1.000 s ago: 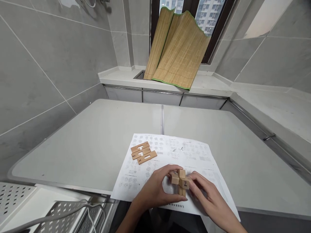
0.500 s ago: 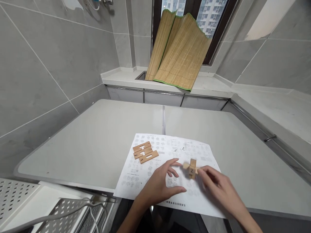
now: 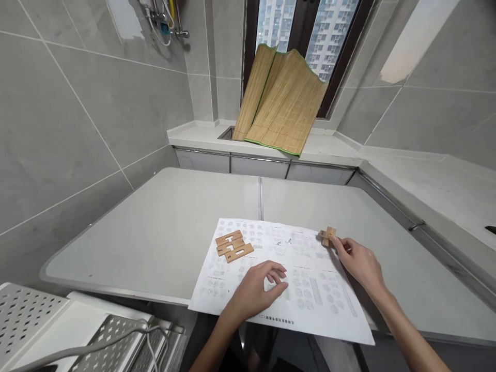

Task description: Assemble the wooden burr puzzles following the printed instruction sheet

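Observation:
In my right hand (image 3: 358,263), between thumb and fingers, is a small cross-shaped wooden puzzle (image 3: 328,236), at the upper right edge of a printed sheet (image 3: 271,305). Whether it rests on the sheet or hangs just above, I cannot tell. My left hand (image 3: 263,287) holds nothing; its fingers are curved with a gap to the thumb, over the lower middle of the paper. Three flat wooden pieces (image 3: 234,245) with cut-out slots and dark marks lie side by side on the sheet's upper left.
The sheet lies on a pale folding table (image 3: 186,206) with a seam down its middle. A bamboo mat (image 3: 284,103) leans by the window on the white ledge (image 3: 201,133) behind. White perforated racks (image 3: 34,320) and a grey cable (image 3: 104,341) are at lower left.
My right hand has carried the wooden puzzle away from me and to the right, to the sheet's far corner. My left hand's fingers and thumb have come closer together. The view has tilted up slightly.

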Action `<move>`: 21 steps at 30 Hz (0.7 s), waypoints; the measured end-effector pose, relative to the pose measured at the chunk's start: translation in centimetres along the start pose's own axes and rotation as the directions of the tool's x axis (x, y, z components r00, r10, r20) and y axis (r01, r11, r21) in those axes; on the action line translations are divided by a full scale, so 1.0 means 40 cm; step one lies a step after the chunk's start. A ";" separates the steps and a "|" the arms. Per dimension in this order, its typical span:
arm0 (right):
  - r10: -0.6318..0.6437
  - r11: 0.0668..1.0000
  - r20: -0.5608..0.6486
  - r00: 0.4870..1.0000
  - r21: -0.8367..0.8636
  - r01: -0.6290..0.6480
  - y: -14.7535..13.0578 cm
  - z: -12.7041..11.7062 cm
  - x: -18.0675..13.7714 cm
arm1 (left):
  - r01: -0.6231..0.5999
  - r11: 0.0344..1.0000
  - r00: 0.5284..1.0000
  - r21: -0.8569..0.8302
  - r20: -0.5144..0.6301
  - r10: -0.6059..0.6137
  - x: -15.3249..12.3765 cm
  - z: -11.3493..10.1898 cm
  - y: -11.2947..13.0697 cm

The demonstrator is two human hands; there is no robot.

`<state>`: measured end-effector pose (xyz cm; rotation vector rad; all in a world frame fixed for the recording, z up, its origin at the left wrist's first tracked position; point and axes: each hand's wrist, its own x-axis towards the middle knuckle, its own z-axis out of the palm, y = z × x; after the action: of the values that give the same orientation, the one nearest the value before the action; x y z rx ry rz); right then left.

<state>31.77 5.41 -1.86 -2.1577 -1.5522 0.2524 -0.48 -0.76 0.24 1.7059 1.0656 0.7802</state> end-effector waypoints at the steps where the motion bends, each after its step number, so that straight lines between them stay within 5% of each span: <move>1: -0.007 1.000 0.004 1.000 -0.011 0.007 0.001 0.000 -0.014 | -0.006 1.000 1.000 0.000 -0.005 0.006 0.000 0.001 -0.001; 9: -0.228 0.942 0.035 0.973 0.260 0.211 0.026 0.017 -0.166 | -0.051 0.998 0.998 0.041 -0.036 0.053 0.002 0.003 -0.012; 17: -0.233 0.895 0.047 0.971 0.402 0.195 0.028 0.020 -0.172 | -0.104 0.985 0.992 0.141 -0.052 0.112 0.001 0.005 0.001; 21: -0.244 0.883 0.043 0.969 0.422 0.204 0.031 0.021 -0.171 | -0.136 0.934 0.964 0.331 -0.173 0.202 -0.005 -0.027 0.009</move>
<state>30.12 -1.05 -3.99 -1.6423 -1.6117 0.5611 -1.35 -0.59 0.95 2.0453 1.2477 0.9510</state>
